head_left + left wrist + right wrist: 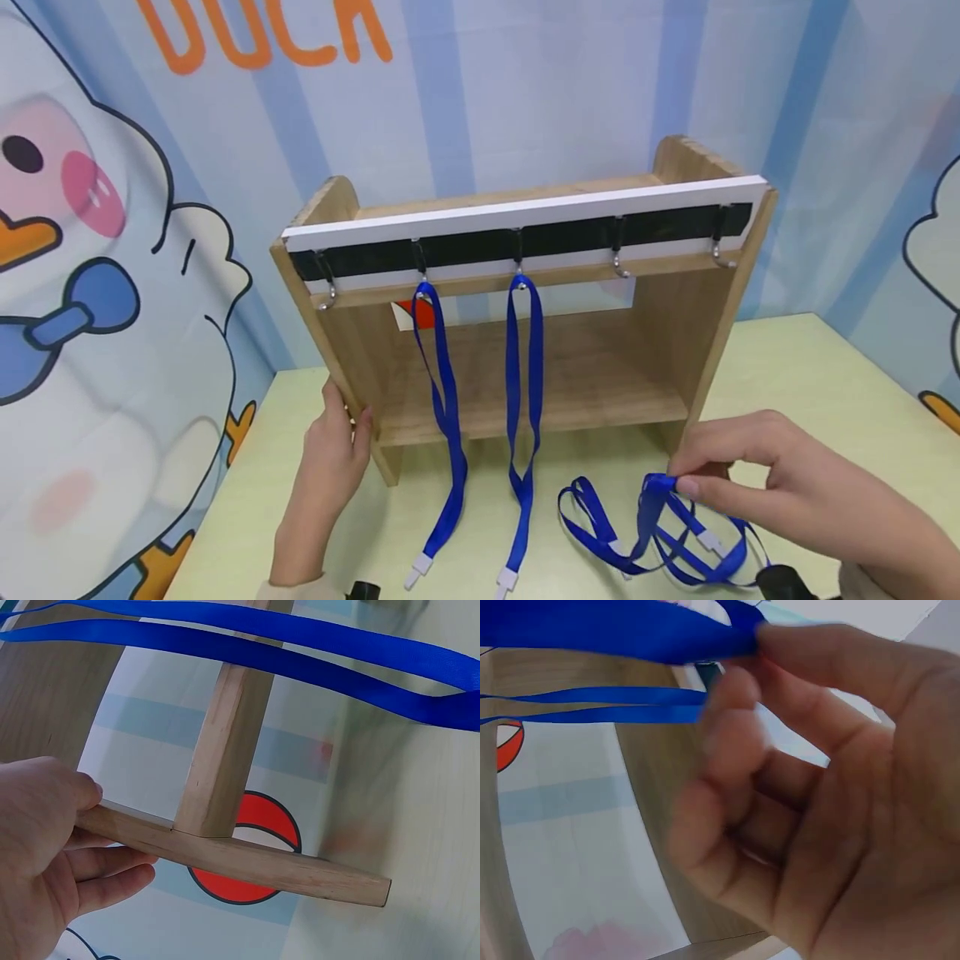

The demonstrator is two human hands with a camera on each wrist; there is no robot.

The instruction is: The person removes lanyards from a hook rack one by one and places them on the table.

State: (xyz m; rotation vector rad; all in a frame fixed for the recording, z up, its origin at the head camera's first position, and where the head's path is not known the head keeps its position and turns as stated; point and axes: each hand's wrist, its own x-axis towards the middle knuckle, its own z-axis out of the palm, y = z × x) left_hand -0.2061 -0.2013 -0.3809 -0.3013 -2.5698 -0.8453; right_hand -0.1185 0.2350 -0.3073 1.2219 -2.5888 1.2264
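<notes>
A small wooden shelf (600, 367) has a row of metal hooks along its front rail. Thumb and fingers of my left hand (330, 458) grip the shelf's left side panel near the bottom; the left wrist view shows them around its edge (225, 855). One blue lanyard (450, 408) hangs from the second hook, another lanyard (535, 350) from the middle hook, their white clips low in front. Below the shelf's right end, my right hand (780, 483) pinches a blue lanyard strap (651, 504) between thumb and index finger, its other fingers curled.
More blue strap with white clips (708, 542) lies looped on the pale table (810, 367) under my right hand. The leftmost hook (327, 296) and the two right hooks, including one hook (620, 265), hold nothing. A cartoon duck backdrop (540, 100) stands behind.
</notes>
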